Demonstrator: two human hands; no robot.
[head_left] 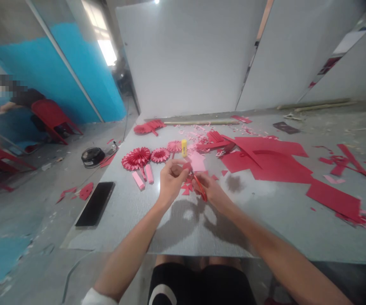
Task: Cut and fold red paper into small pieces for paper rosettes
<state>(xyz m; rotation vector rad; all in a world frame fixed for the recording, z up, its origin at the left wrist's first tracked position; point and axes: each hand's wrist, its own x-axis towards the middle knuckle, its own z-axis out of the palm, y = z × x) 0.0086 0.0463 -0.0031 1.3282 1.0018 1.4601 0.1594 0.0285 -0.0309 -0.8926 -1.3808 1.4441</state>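
Observation:
My right hand (208, 188) grips a pair of scissors (201, 187) with orange-red handles, their blades pointing up toward my other hand. My left hand (172, 174) pinches a small piece of red paper (187, 166) at the scissor tips. Below and between the hands lie several small red paper scraps (187, 188). A pink paper sheet (197, 161) rests just beyond them, near a yellow glue stick (184, 148) standing upright. Left of my left hand are pleated red paper rosettes (136, 158) and two folded pink strips (149, 173).
A black phone (95, 204) lies at the table's left edge. Large red paper sheets (278, 165) spread to the right, with more scraps (339, 163) beyond. A bamboo stick (202, 123) lies at the back. Behind, at left, a person sits on a red chair (52, 114).

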